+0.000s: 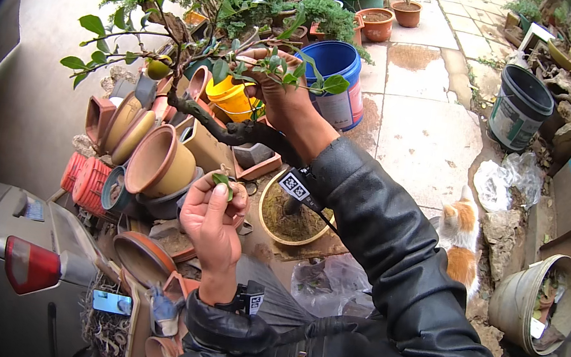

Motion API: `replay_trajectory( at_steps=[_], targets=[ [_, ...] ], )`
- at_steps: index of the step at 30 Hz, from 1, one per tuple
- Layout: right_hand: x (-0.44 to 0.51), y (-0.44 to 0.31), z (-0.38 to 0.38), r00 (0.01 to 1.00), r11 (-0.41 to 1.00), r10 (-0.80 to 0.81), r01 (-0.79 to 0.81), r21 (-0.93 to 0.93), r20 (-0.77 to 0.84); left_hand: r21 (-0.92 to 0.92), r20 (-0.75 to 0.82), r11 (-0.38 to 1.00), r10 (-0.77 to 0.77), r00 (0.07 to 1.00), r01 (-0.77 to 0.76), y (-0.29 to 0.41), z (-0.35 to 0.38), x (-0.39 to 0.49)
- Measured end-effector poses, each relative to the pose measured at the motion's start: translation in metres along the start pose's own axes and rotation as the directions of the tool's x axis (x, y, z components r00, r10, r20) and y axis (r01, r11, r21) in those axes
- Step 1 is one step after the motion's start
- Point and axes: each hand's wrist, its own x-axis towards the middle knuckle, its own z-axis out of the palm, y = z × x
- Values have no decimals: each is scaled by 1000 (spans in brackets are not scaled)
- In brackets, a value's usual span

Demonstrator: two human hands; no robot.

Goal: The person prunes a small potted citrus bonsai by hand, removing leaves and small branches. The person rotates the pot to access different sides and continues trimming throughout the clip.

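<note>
A small potted tree with a dark bent trunk (237, 131) leans across the view over its round, moss-topped pot (290, 242). One yellow-green fruit (158, 68) hangs among its leafy branches. My right hand (281, 95) is up in the foliage at the branch's right side, fingers bent around a leafy twig; leaves partly hide the fingertips. Lower down, my left hand (215, 223) pinches a plucked green leaf (224, 183) between thumb and fingers, below the trunk and left of the pot.
Stacked clay and plastic pots (162, 160) crowd the left, beside a vehicle's rear with a red light (31, 267). A blue bucket (351, 88) stands behind my right hand. An orange-and-white cat (462, 238) sits at right, near a black bucket (522, 108) and a whitish bucket (515, 307).
</note>
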Motion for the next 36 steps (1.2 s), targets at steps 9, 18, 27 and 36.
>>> replay_trajectory(
  at_steps=[9,18,27,36],
  targets=[
    [-3,-1,4,998,1000,22,-23,-21,-60,7,-22,1000,-12,1000,12,-2,-4,-2],
    [-4,-3,-2,999,998,49,-49,-29,-4,-1,-32,1000,-12,999,12,-6,-6,-3],
    [-1,-1,-1,997,995,61,-64,-79,-43,-10,-28,1000,-10,1000,10,-6,-6,-3],
    [-1,0,-3,997,996,76,-77,-54,-23,-11,-24,1000,-15,1000,15,-6,-6,-4]
  ],
)
